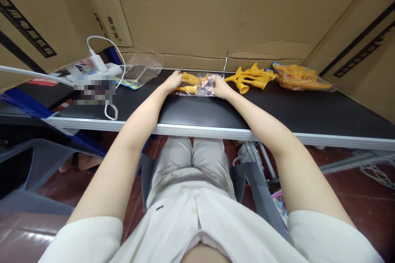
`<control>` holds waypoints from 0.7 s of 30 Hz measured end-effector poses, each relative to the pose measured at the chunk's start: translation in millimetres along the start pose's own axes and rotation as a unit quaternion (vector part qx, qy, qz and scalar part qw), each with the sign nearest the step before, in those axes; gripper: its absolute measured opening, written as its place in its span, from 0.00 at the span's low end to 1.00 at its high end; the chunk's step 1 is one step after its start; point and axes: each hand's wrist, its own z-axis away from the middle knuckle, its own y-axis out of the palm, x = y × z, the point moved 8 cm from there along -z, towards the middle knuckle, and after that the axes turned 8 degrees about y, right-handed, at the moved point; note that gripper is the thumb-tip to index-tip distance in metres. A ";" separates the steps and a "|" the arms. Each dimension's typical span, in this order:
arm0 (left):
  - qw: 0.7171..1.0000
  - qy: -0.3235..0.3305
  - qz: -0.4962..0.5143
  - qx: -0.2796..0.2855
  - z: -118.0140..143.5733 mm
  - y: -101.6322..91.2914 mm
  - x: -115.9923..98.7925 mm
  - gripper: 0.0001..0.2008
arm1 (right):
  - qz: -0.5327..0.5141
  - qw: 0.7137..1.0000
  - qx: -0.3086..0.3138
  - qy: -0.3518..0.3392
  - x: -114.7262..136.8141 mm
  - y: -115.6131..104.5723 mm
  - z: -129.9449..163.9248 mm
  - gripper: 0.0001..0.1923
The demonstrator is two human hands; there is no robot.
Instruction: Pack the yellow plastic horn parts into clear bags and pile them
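Note:
On the black tabletop [197, 109] lies a clear plastic bag [201, 86] with orange plastic toy pieces [189, 78] inside. My left hand [171, 81] grips the bag's left end. At the bag's right end my right hand [219, 87] holds the plastic. Both hands rest on the table, with the bag stretched between them.
Loose orange toy pieces [251, 77] lie right of my right hand, and a filled bag of orange pieces [298, 77] sits farther right. A stack of empty clear bags [142, 68] and a white charger with cable [99, 63] are at left. Cardboard walls [200, 12] enclose the table.

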 end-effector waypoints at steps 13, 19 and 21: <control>0.998 0.017 -0.048 0.025 14.6 -0.3 -18.3 0.32 | -0.050 0.994 0.096 -0.007 19.1 7.8 9.1 0.12; 0.995 0.029 -0.086 0.034 15.4 0.3 -20.1 0.29 | -0.073 0.992 0.099 -0.006 19.8 11.4 7.6 0.12; 0.994 0.032 -0.094 0.041 15.8 1.5 -20.4 0.29 | -0.073 0.993 0.098 -0.005 20.7 11.4 8.1 0.11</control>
